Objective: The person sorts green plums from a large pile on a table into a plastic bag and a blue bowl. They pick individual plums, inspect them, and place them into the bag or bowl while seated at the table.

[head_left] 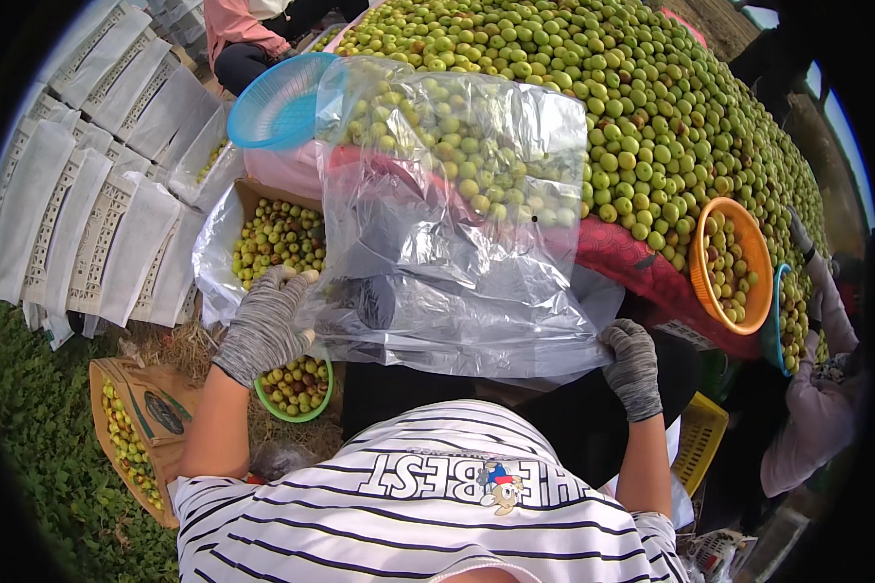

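A clear plastic bag (457,282) is spread out in front of me between my two hands, its near edge drawn fairly straight. My left hand (262,330), in a grey knitted glove, grips the bag's near left side, though part of the grip is hidden. My right hand (634,367), gloved alike, pinches its near right corner. Through the film show green jujubes and a dark cylindrical shape. Just beyond my left hand stands a box (214,255) lined with white plastic, holding jujubes (280,238). Below that hand is a green bowl (295,418) of jujubes.
A large heap of jujubes (642,126) lies ahead over red cloth (632,272). A blue basket (253,107) and an orange basket (756,262) sit at its edge. Lined crates (117,214) are stacked left, above a paper sack (170,428). Other people work far left and right.
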`<state>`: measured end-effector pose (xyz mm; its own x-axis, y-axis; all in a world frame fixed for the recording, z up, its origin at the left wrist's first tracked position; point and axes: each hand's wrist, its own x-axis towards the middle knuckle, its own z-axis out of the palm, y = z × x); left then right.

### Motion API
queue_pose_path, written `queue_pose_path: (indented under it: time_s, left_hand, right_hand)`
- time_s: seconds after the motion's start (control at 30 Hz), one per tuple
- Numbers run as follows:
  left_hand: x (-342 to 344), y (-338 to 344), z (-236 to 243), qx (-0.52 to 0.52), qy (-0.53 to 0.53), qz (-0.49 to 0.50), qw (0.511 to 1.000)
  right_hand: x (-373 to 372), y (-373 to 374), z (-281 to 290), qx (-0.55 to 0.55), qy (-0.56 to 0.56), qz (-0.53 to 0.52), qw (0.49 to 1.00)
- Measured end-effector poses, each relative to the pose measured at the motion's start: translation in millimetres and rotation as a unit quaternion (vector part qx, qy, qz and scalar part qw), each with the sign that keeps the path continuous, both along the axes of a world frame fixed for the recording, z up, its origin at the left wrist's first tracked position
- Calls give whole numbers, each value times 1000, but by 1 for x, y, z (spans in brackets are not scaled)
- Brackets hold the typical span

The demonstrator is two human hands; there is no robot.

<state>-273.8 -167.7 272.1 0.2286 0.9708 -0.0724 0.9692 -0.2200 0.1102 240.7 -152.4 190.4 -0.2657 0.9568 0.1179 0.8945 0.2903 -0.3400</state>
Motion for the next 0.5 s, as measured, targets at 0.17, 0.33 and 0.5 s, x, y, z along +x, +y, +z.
queue_pose_path:
  time_s: [0.17, 0.33, 0.5]
  left_hand:
    - [73, -16, -16, -133, -231, -142, 953]
    - [99, -23, -45, -49, -103, -205, 972]
    - [100, -25, -60, 45, -92, -211, 972]
  right_hand:
    - [-5, -2, -12, 10, 2, 23, 1000]
    - [-4, -5, -19, 10, 19, 13, 1000]
    - [0, -4, -22, 10, 23, -2, 1000]
